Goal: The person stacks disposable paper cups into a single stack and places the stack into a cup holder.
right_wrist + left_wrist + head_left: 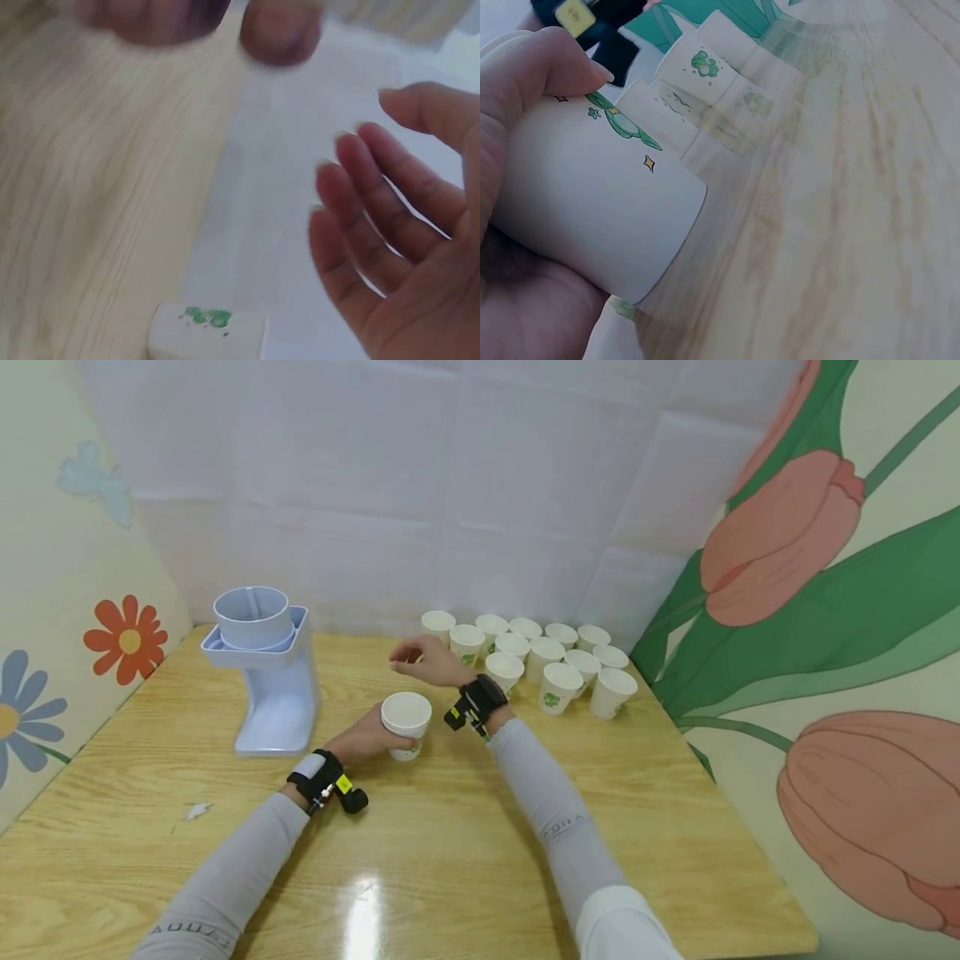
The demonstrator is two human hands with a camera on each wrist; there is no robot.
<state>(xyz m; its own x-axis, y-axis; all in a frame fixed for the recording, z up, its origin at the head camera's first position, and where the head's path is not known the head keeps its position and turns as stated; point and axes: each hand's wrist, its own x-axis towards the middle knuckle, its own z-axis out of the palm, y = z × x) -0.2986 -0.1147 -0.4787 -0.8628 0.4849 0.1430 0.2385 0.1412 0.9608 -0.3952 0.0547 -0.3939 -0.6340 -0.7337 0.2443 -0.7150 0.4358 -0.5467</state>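
My left hand (372, 735) grips white paper cups (406, 745), nested with a doubled rim, just above or on the table; the head view leaves that contact unclear. In the left wrist view, fingers and thumb wrap the outer cup (607, 195), which carries a green print and small star marks. Beyond and to the right of it, my right hand (433, 662) hangs in the air with nothing in it. Its fingers are loosely bent and spread in the right wrist view, apart from a printed paper cup (210, 331) low in that picture.
Several upright white paper cups (545, 652) stand grouped at the back right of the wooden table (420, 860). A pale blue plastic stand (279, 710) with a round open holder (253, 620) on top is at the back left. A white sheet (375, 485) hangs behind.
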